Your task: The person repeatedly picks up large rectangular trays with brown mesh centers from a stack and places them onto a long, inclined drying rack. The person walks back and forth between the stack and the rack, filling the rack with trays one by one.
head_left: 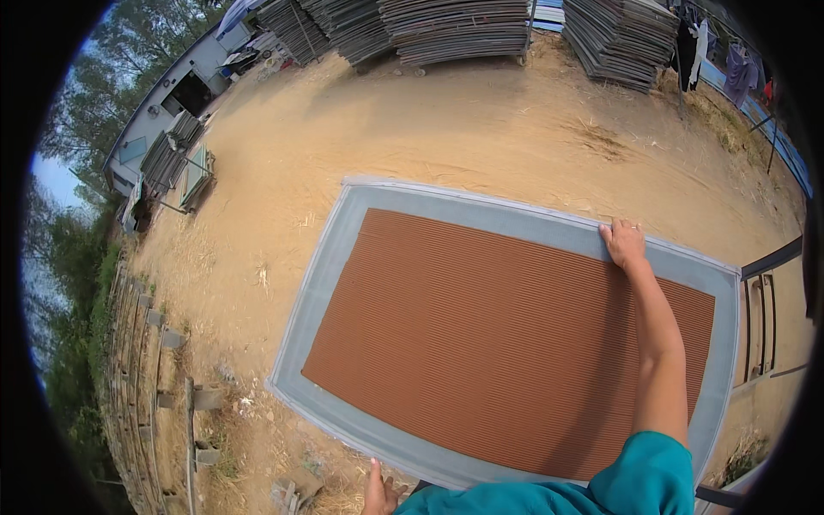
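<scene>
A large rectangular pale grey framed screen slants across the lower middle, bearing a sheet of fine, parallel brown strands. My right hand grips the far edge of the frame toward its right, fingers curled over the rim, with my bare forearm across the brown sheet. My left hand is at the near edge, low in the view, thumb raised against the rim and fingers partly curled; the lower part of this hand is cut off by the picture's edge.
Tall stacks of screens stand across the sandy ground, with smaller stacks by a white building. Low rails on concrete blocks run along the left. A dark metal rack is at the right, and hanging clothes are at back right.
</scene>
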`<state>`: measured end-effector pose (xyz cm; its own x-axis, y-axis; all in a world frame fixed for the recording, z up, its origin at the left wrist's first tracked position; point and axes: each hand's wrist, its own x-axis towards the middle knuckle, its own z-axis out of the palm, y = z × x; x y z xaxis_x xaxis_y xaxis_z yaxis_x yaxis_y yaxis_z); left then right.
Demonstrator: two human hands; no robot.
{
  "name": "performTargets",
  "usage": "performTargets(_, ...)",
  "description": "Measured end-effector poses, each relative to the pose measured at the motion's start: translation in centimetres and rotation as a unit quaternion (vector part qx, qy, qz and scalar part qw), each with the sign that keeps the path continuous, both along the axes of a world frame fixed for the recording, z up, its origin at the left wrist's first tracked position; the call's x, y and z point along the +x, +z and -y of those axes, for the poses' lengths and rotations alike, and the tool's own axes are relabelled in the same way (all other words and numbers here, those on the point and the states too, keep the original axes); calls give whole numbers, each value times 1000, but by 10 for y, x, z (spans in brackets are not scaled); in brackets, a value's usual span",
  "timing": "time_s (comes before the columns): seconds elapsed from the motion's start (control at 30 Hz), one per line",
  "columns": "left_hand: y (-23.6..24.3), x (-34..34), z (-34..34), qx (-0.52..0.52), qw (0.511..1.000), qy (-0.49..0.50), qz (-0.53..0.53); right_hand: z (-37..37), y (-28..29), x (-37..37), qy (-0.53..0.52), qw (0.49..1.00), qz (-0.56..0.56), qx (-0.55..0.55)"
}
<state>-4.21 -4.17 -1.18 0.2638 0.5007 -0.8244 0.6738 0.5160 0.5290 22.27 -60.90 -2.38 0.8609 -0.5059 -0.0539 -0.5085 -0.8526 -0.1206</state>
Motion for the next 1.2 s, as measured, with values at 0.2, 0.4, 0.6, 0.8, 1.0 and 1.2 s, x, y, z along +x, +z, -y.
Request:
performTargets(0.2, -63, -5, 17, -296, 948, -91, 76, 45, -5, 47, -9, 984, -98, 150)
performTargets(0.4, -67, -5, 15, -316, 946, -50, 58, 57, -41, 69, -14, 943, -130, 307)
performTargets(0.6, -67, -6, 20, -274, 957, -30, 86, 45, -32, 57, 21, 973, -113, 201)
performTargets(0.8, -84, -15, 10, -309, 943, 9, 122, 49, -54, 24, 70, 994, -48, 63)
performTargets(1.0, -76, -12, 14, -248, 965, 16, 83, 55, -62, 34, 96, 994, -26, 42)
performTargets(1.2, -91, -21, 12, -265, 962, 32, 49, 73, -78, 43, 126, 991, -25, 25)
